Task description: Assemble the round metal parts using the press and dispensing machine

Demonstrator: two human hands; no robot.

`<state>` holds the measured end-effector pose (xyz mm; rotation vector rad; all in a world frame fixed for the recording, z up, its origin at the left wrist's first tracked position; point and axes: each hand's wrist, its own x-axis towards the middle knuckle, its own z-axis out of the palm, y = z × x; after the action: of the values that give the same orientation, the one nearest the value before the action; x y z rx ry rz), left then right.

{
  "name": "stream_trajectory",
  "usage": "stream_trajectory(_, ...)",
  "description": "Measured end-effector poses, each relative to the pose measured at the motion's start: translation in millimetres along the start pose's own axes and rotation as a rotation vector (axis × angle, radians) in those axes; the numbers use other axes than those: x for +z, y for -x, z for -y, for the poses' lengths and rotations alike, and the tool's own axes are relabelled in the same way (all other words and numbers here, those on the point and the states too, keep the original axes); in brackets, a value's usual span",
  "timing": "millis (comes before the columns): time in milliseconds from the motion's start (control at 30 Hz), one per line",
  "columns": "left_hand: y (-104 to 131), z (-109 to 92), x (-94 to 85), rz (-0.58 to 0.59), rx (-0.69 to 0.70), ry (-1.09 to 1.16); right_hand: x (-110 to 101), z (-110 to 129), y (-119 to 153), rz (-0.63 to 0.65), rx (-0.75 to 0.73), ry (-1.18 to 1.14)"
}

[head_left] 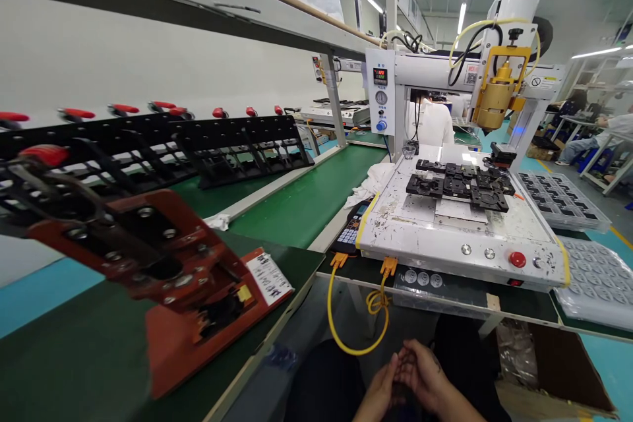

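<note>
Low in the head view, between the dark-clothed legs, my left hand [382, 386] and my right hand [422, 369] rest close together with fingertips meeting. Their fingers are loosely curved and the palms face each other; no object shows in either. Above them hangs a looped yellow cable [332, 316], plugged into the front of a white dispensing machine [410, 231]. On the machine's bed lie black fixture blocks [457, 183], below a brass-coloured dispensing head [496, 99]. Both hands are apart from the machine and the cable.
A red-brown clamp fixture [168, 349] stands on the left bench. Black fixtures with red handles [242, 151] line the green conveyor belt [316, 181]. Clear trays [564, 201] sit right of the machine, and a cardboard box [568, 369] lies below. Another person [432, 122] is behind the machine.
</note>
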<state>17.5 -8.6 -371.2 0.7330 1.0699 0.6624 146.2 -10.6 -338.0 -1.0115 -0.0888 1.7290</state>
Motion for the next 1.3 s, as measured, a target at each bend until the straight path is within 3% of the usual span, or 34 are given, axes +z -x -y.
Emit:
stream_trajectory(533,7.3,-9.8,5.4,-0.021,-0.015,0.007,0.2,0.8,1.9,0.010,0.001,0.018)
stream_trajectory(933,1.3,-1.8,-0.6,0.047,-0.005,0.023,-3.4,-2.5,-0.9,0.006,0.003,0.023)
stream_trajectory(1300,5.9,-5.9,3.5,0.019,-0.010,0.065,-1.9,-2.7,-2.3,0.018,-0.012,0.111)
